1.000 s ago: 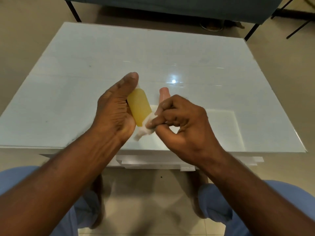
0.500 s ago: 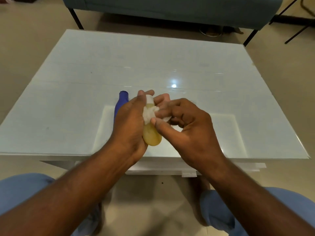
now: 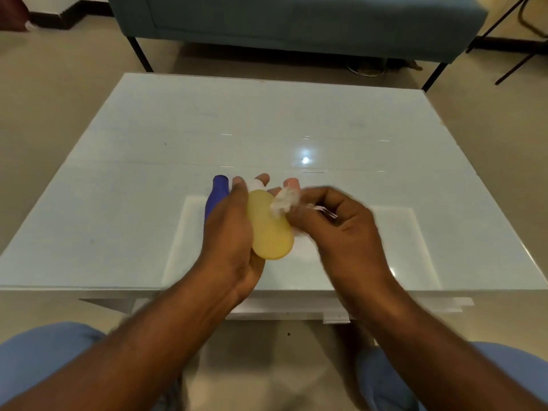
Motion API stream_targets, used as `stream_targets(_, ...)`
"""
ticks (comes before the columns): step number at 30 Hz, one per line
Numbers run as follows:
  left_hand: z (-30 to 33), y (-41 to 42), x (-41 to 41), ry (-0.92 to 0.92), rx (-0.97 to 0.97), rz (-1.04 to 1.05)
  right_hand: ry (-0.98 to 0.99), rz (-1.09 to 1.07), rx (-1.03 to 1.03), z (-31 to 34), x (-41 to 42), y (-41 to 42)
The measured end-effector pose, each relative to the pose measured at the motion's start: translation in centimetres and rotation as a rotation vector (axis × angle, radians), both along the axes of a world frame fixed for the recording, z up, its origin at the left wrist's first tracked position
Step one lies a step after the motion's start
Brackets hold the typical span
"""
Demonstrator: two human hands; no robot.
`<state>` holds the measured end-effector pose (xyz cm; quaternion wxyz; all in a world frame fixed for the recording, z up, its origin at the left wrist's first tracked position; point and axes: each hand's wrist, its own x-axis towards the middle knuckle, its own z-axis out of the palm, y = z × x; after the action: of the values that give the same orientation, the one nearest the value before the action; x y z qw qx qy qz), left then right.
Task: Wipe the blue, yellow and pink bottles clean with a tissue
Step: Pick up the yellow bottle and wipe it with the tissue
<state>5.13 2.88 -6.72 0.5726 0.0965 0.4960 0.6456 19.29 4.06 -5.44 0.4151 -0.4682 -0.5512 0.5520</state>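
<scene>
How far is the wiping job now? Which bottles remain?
In hand: the left hand holds the yellow bottle while the right hand rubs it with the tissue. The blue bottle and pink bottle lie on the table; whether either is already wiped cannot be told.

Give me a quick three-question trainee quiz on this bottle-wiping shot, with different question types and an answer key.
1. True or false: the left hand holds the yellow bottle.
2. Multiple choice: the tissue is held by A) the left hand, B) the right hand, C) neither; it lies on the table.
3. Fill in: the bottle showing just left of the left hand is the ____ one.

Key: 1 true; 2 B; 3 blue.
</scene>
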Motion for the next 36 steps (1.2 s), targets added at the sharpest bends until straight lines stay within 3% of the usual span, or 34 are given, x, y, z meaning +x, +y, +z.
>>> stream_targets(5,-0.4,1.2,-1.8,-0.05,-0.008,0.132,-0.139,0.196,0.007,0.4,-0.1,-0.6)
stream_targets(8,0.0,1.5,-3.0,0.0,-0.017,0.133,-0.217,0.37,-0.13,0.9,0.1,-0.9)
stream_targets(13,0.0,1.8,-1.8,0.303,-0.125,-0.122,-0.061,0.348,-0.443,0.1,0.3,-0.8)
stream_targets(17,-1.5,1.4,-1.6,0.577,-0.213,-0.172,-0.05,0.243,-0.508,-0.7,1.1,0.2)
stream_targets(24,-2.8,0.5,-1.5,1.047,-0.242,-0.425,-0.594,0.371,-0.334,-0.6,1.8,0.1)
stream_targets(33,-2.9,0.7,-1.0,1.588,-0.227,-0.564,-0.731,0.411,-0.257,-1.0,1.7,0.4)
stream_targets(36,-2.7,0.5,-0.7,1.687,-0.249,-0.725,-0.736,0.408,-0.234,-0.9,1.9,0.5)
